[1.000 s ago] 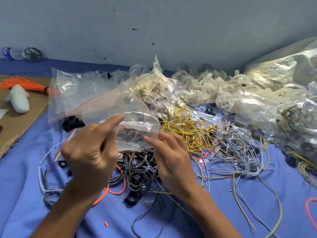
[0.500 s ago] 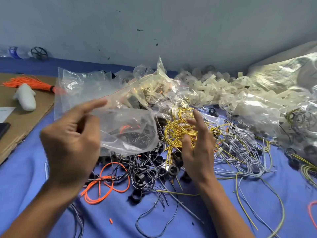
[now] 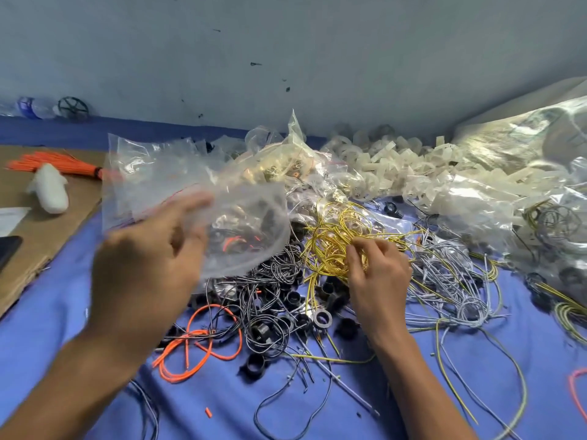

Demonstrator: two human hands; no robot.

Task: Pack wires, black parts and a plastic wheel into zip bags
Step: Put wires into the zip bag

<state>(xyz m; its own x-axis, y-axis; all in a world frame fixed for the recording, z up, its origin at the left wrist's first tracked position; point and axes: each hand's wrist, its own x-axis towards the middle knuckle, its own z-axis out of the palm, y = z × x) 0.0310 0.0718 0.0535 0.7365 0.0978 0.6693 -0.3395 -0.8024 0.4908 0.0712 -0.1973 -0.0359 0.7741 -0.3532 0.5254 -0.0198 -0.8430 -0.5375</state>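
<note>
While aloft, bag (image 3: 244, 217) in left hand (image 3: 143, 268).

A grey wall (image 3: 317, 42) closes the far side and bears several small dark specks (image 3: 255, 63). A blue cloth (image 3: 476, 392) covers the work surface up to the wall's foot. At the left, a brown cardboard sheet (image 3: 38, 236) lies flat on the cloth. On it rests a white, rounded, elongated object (image 3: 50, 190), make undetermined. Nearer the left edge lie a white paper (image 3: 9, 217) and a dark flat object (image 3: 8, 249), both cut off. A large shiny plastic sack (image 3: 521, 138) lies at the far right.
</note>
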